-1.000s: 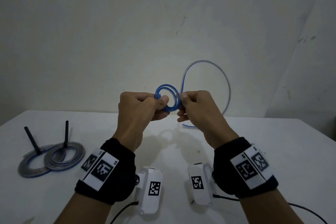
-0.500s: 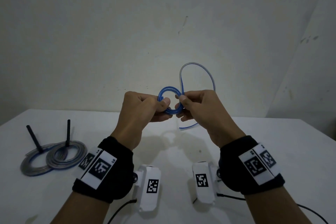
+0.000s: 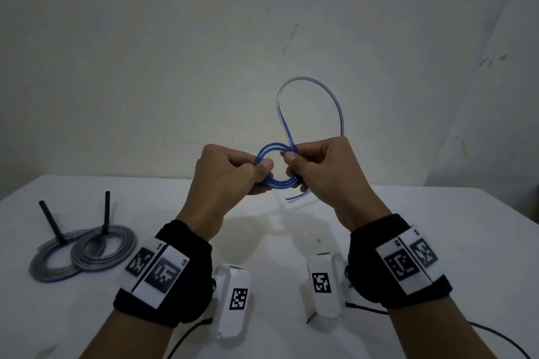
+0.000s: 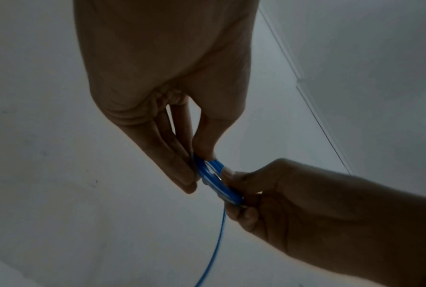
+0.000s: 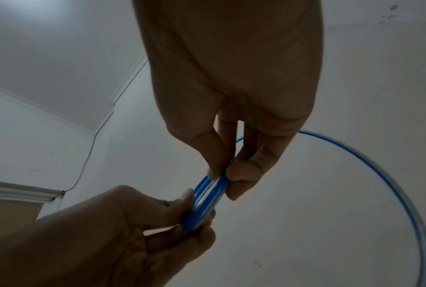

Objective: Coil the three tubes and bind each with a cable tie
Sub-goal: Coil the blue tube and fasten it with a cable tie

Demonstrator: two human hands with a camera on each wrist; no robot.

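Note:
Both hands hold a clear tube with a blue stripe (image 3: 277,183) above the white table (image 3: 437,242). My left hand (image 3: 259,167) pinches the small coil's left side between thumb and fingers. On the coil's right side, my right hand (image 3: 290,162) pinches it too. A large loose loop of the tube (image 3: 335,102) arcs up behind the right hand, and a short free end (image 3: 297,196) hangs below. The coil (image 4: 216,180) shows edge-on between the fingertips in the left wrist view, and likewise (image 5: 204,202) in the right wrist view. Two coiled tubes (image 3: 84,256) lie at the table's left, each bound by a black cable tie (image 3: 106,211) sticking up.
The wall (image 3: 175,67) stands just behind the table. Two white wrist camera units (image 3: 233,294) (image 3: 323,283) with black cables hang under my forearms, near the table's front.
The loose loop has shrunk as more tube went into the coil. Both hands have stayed close together on the coil, shifting slightly right.

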